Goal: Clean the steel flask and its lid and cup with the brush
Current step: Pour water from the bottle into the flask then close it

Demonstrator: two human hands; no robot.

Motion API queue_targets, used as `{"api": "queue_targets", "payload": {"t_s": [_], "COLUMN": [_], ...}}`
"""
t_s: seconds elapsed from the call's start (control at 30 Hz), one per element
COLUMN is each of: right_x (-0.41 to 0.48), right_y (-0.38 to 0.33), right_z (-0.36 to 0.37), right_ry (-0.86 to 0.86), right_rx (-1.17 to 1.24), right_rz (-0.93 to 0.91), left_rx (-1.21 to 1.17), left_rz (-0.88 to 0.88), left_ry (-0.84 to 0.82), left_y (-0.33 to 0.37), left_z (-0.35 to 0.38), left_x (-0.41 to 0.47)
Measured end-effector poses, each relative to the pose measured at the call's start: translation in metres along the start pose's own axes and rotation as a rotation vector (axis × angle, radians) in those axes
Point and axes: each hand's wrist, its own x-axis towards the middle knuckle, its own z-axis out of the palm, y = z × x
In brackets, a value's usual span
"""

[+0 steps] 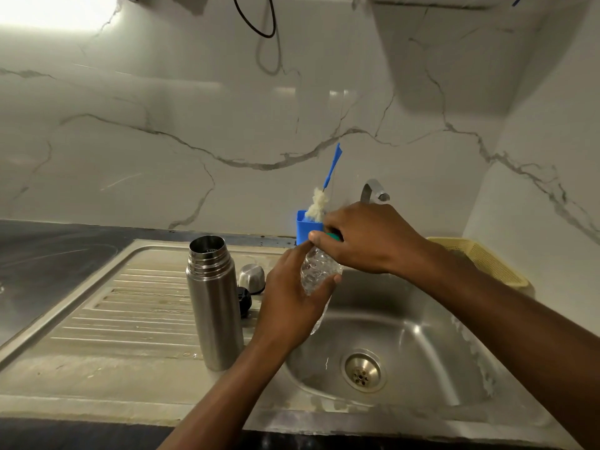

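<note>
The open steel flask (214, 303) stands upright on the sink's ribbed draining board (130, 306). Behind it lie the steel cup (251, 276) and the black lid (244, 300). A brush (319, 203) with a blue handle and pale bristles stands in a blue holder (306, 227) at the wall. My left hand (289, 300) grips a clear plastic bottle (319, 271) over the basin's edge. My right hand (360, 238) curls round the bottle's green cap (334, 237). The bottle's lower part is partly hidden behind my left hand.
The steel sink basin (406, 336) with its drain (363, 371) lies below my hands. A tap (373, 191) sticks out from the marble wall. A yellow plastic basket (480, 258) sits at the right. Dark countertop (48, 251) lies at the left.
</note>
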Motion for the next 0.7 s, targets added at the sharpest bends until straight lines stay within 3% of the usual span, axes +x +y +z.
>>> {"api": "queue_targets", "payload": {"t_s": [0.2,0.4,0.53,0.57,0.7], "right_x": [0.001,-0.007,-0.025,-0.029,-0.033], "right_y": [-0.003,0.019,0.029,0.024,0.007], "right_z": [0.005,0.024,0.054,0.063,0.091], "right_ry": [0.035,0.042,-0.388,-0.413,-0.228], "right_rx": [-0.063,0.487,0.730,0.773,0.914], "right_rz": [0.058,0.222,0.219,0.220,0.233], "left_rx": [-0.011,-0.135,-0.195,-0.207,-0.191], "left_rz": [-0.013,-0.063,-0.070,-0.073,-0.084], "left_ry": [0.014,0.072,0.108,0.108,0.099], "left_y": [0.001,-0.006,-0.003,-0.001,0.009], "left_z": [0.004,-0.003,-0.008,-0.008,-0.007], "left_x": [-0.002,0.006,0.012,0.013,0.014]}}
